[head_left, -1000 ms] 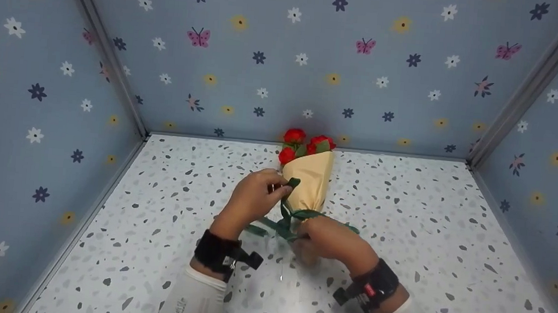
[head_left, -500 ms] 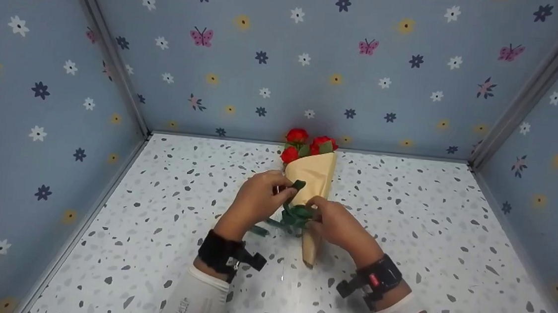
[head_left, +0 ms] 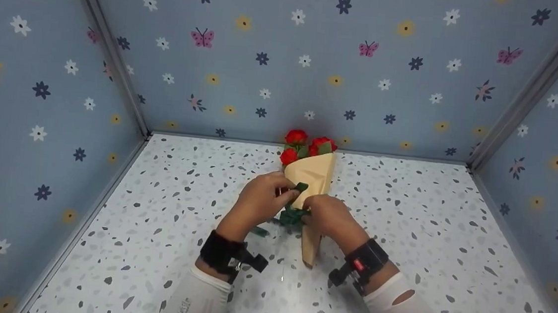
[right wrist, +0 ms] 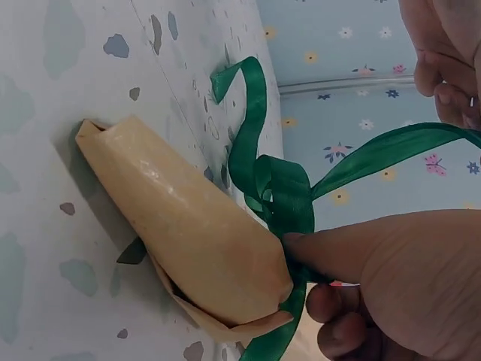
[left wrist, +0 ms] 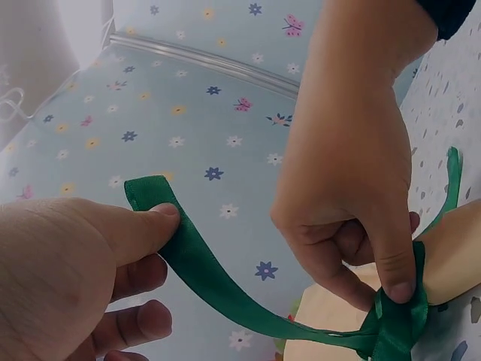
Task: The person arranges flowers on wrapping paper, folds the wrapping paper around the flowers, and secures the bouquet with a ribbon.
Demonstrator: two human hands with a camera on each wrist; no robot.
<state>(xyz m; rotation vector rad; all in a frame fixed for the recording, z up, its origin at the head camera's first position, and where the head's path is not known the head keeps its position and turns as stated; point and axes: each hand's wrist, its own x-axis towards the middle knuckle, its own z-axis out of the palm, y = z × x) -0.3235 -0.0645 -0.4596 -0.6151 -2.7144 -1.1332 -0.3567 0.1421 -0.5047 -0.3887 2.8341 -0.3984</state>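
A bouquet of red artificial-looking roses [head_left: 296, 137] in tan wrapping paper [head_left: 310, 173] lies on the table, flowers toward the back wall. Green ribbon [right wrist: 289, 184] circles the paper where it narrows, forming a loop there. One ribbon end stretches up to my left hand [head_left: 264, 200], pinched between thumb and fingers. At the gathered ribbon, my right hand [head_left: 331, 216] pinches it with thumb and finger, close against the paper. Another ribbon tail [right wrist: 252, 113] curls loose over the table. The narrow paper base [right wrist: 188, 218] points toward me, partly covered by the right hand in the head view.
A speckled white table [head_left: 175, 268] lies under the bouquet. Blue panels with flowers and butterflies [head_left: 288, 43] enclose it at the back and both sides. Each wrist wears a black strap with a camera [head_left: 224, 254].
The right hand has risen from below the tie to the gathered ribbon, uncovering the paper base, and pinches the ribbon there. The left hand keeps its ribbon end, shifted slightly right.
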